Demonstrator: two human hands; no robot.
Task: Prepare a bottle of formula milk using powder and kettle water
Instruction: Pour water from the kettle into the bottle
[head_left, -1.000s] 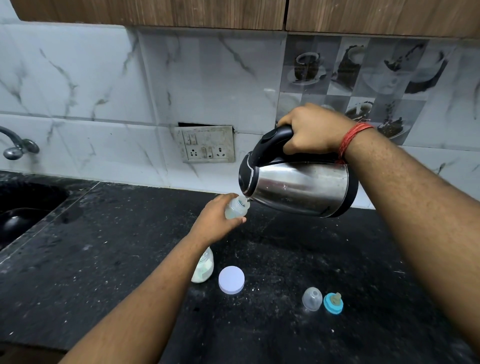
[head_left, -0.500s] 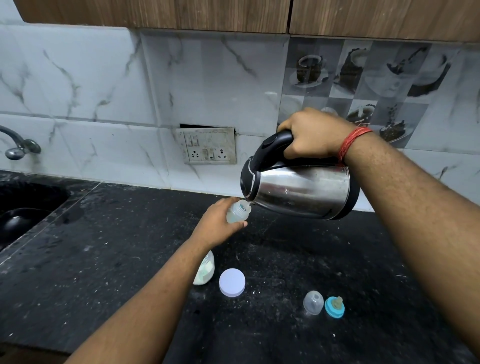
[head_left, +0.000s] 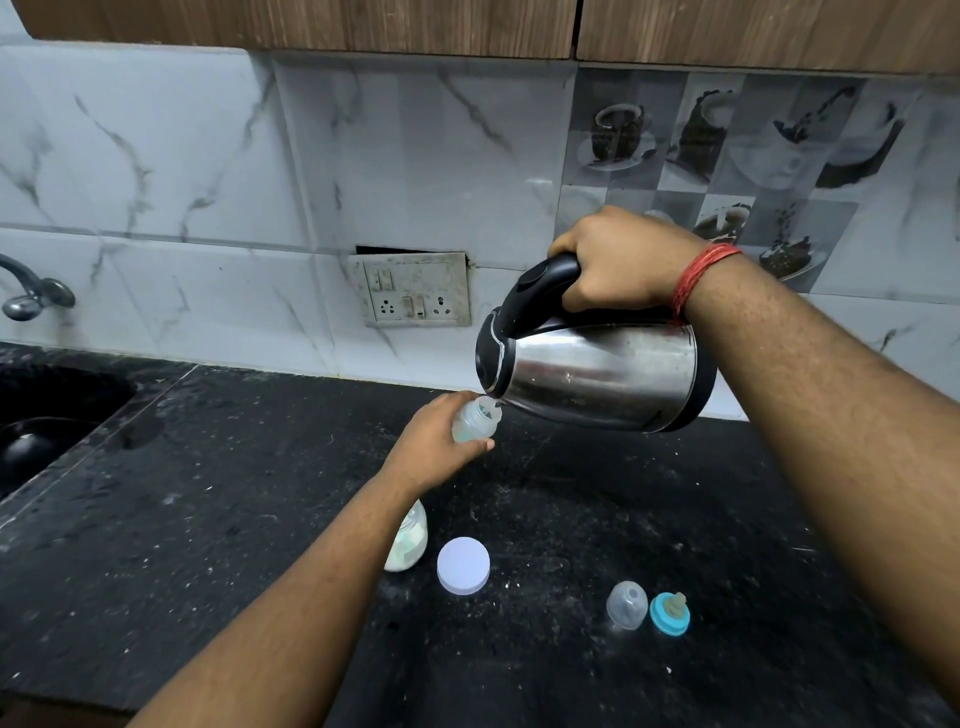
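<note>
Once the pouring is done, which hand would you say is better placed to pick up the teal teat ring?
Right, probably. The ring lies on the right of the counter, under the right hand, once the kettle is down. The left hand grips the bottle.

Black speckled stone counter (head_left: 571, 519) below a white marble-look tiled wall (head_left: 208, 171), with wooden cabinets (head_left: 311, 26) above. Grubby switch-and-socket plate (head_left: 414, 291) set in the wall; printed cup tiles (head_left: 727, 140) to its right. Far left, chrome tap (head_left: 31, 296) over a dark sink (head_left: 47, 421).
</note>
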